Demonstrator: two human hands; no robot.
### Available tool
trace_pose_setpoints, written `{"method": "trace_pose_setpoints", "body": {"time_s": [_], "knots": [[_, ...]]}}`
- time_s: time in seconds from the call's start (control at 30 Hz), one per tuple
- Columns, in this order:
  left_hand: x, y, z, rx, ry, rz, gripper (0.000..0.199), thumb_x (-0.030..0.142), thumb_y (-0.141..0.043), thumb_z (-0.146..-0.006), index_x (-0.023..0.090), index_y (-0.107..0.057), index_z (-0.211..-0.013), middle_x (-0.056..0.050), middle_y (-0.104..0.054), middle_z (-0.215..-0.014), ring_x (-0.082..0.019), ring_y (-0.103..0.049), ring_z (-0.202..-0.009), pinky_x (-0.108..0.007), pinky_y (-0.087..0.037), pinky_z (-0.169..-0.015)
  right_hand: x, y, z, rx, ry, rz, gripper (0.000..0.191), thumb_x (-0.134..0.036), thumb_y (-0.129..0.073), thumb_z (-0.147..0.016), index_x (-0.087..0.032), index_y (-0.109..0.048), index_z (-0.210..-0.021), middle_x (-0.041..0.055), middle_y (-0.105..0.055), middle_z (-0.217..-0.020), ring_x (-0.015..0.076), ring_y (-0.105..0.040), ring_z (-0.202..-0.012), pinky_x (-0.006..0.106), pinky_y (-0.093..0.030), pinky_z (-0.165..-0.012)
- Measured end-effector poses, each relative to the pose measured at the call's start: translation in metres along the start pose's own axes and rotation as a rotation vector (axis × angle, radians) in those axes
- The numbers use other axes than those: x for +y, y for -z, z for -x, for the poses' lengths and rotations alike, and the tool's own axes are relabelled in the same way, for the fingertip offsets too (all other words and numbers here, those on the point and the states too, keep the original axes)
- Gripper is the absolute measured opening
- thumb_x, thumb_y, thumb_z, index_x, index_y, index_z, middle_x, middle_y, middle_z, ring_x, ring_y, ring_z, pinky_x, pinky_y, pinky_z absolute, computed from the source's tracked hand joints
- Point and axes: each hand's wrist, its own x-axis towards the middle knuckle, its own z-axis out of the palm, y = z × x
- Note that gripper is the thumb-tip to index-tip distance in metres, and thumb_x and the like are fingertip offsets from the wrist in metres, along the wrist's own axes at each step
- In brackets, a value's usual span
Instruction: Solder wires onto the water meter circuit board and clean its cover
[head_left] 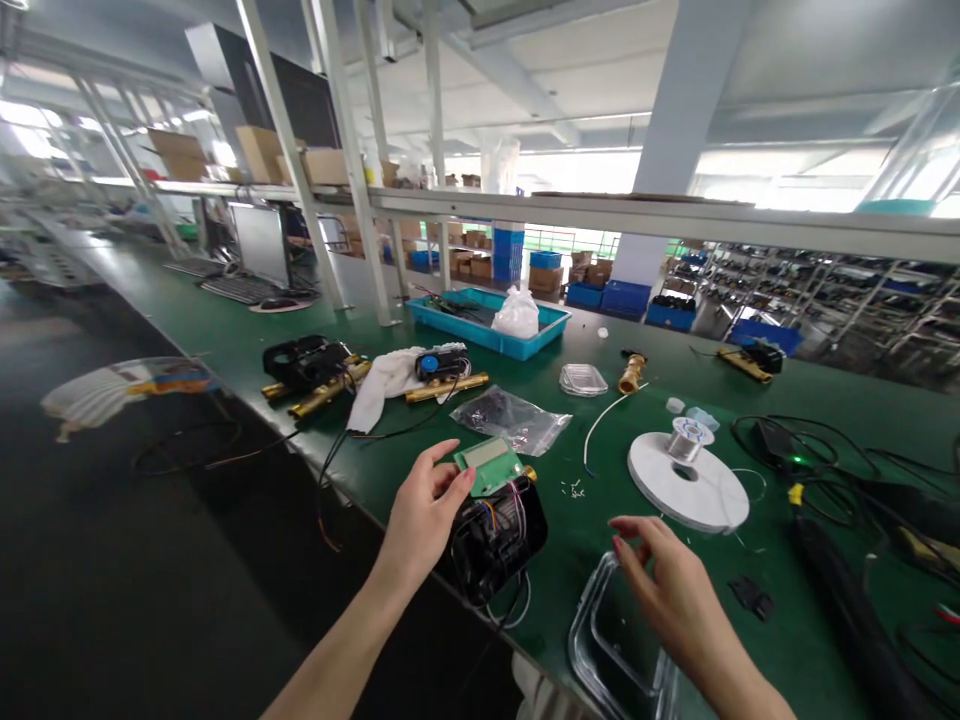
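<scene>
My left hand pinches the left edge of a green circuit board with a grey display between thumb and fingers. The board is tilted above an open black housing, joined to it by thin coloured wires. Inside the housing are more wires; a brass fitting shows at its far side. My right hand hovers over the near clear plastic tray, thumb and forefinger tips drawn close together. Whatever may be between those tips is too small to make out. My right hand hides part of the tray.
A solder spool stands on a white reel. Small white bits and a plastic bag lie beyond the housing. A blue tray sits farther back. Cables and a black-handled tool occupy the right side. Brass-piped meters lie left.
</scene>
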Motion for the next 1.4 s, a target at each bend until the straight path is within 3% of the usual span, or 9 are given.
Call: {"method": "trace_pose_setpoints", "body": {"time_s": [0.1,0.2,0.33,0.43,0.63,0.77,0.87,1.1,1.4], "knots": [[0.011,-0.001,0.003,-0.090,-0.002,0.057,0.055,0.043,-0.058,-0.080,0.016,-0.043,-0.125,-0.002,-0.066,-0.081,-0.020,-0.065,-0.081,-0.032,-0.049,-0.076,-0.030,-0.009,-0.007,0.020,0.138,-0.087,0.020,-0.029,-0.044,-0.089,-0.022,-0.057,-0.102,0.0030,-0.059,-0.093,0.0130,-0.057,-0.070,0.027,-0.046,-0.064],[0.017,-0.002,0.007,-0.138,0.010,0.081,0.052,0.041,-0.057,-0.082,0.016,-0.042,-0.125,-0.003,-0.067,-0.087,-0.018,-0.065,-0.081,-0.031,-0.049,-0.075,-0.052,-0.021,-0.015,0.071,0.381,-0.057,0.021,-0.020,-0.047,-0.088,-0.022,-0.056,-0.107,0.0035,-0.059,-0.095,0.0131,-0.057,-0.079,0.026,-0.048,-0.071],[0.022,0.000,0.005,-0.178,0.009,0.068,0.048,0.040,-0.058,-0.082,0.016,-0.045,-0.121,-0.005,-0.069,-0.092,-0.018,-0.065,-0.079,-0.029,-0.049,-0.071,-0.069,-0.032,-0.025,0.164,0.627,0.142,0.019,-0.017,-0.051,-0.087,-0.022,-0.059,-0.103,0.0035,-0.058,-0.089,0.0153,-0.055,-0.081,0.027,-0.048,-0.070],[0.023,0.005,0.003,-0.204,0.014,0.036,0.044,0.039,-0.058,-0.082,0.016,-0.047,-0.119,-0.004,-0.069,-0.088,-0.017,-0.065,-0.077,-0.028,-0.049,-0.071,-0.074,-0.031,-0.028,0.197,0.697,0.159,0.011,-0.017,-0.050,-0.087,-0.020,-0.060,-0.091,0.0029,-0.057,-0.083,0.0149,-0.053,-0.076,0.027,-0.047,-0.067],[0.022,0.010,0.010,-0.284,0.047,0.104,0.036,0.037,-0.056,-0.085,0.018,-0.048,-0.114,-0.004,-0.069,-0.097,-0.016,-0.065,-0.086,-0.026,-0.048,-0.078,-0.079,-0.018,-0.015,0.100,0.643,-0.114,0.015,-0.016,-0.054,-0.082,-0.020,-0.059,-0.095,0.0043,-0.058,-0.089,0.0149,-0.055,-0.084,0.027,-0.049,-0.071],[0.024,0.004,0.022,-0.294,-0.016,0.031,0.035,0.036,-0.054,-0.086,0.022,-0.049,-0.118,-0.001,-0.068,-0.097,-0.015,-0.064,-0.088,-0.024,-0.047,-0.079,-0.077,-0.016,-0.020,0.385,0.543,-0.150,0.014,-0.016,-0.050,-0.087,-0.020,-0.061,-0.096,0.0048,-0.062,-0.092,0.0134,-0.059,-0.086,0.026,-0.051,-0.076],[0.025,-0.003,0.029,-0.271,-0.086,-0.073,0.034,0.037,-0.052,-0.088,0.024,-0.052,-0.119,0.000,-0.066,-0.096,-0.016,-0.062,-0.092,-0.024,-0.048,-0.080,-0.076,-0.019,-0.027,0.486,0.515,-0.101,0.016,-0.017,-0.051,-0.088,-0.020,-0.063,-0.098,0.0043,-0.065,-0.092,0.0124,-0.062,-0.082,0.025,-0.052,-0.075],[0.018,-0.017,0.040,-0.236,-0.271,-0.334,0.034,0.029,-0.042,-0.092,0.027,-0.046,-0.126,-0.005,-0.057,-0.120,-0.019,-0.053,-0.111,-0.036,-0.042,-0.098,-0.075,-0.030,-0.027,0.436,0.407,-0.178,0.017,-0.017,-0.051,-0.088,-0.020,-0.065,-0.094,0.0037,-0.067,-0.091,0.0123,-0.065,-0.080,0.022,-0.054,-0.071],[0.010,-0.019,0.028,-0.119,-0.469,-0.554,0.026,0.028,-0.056,-0.086,0.026,-0.058,-0.112,-0.002,-0.066,-0.100,-0.020,-0.058,-0.095,-0.037,-0.047,-0.090,-0.067,-0.038,-0.020,0.444,0.463,-0.147,0.022,-0.014,-0.049,-0.088,-0.019,-0.066,-0.102,0.0058,-0.068,-0.100,0.0120,-0.065,-0.091,0.021,-0.053,-0.081]]}}
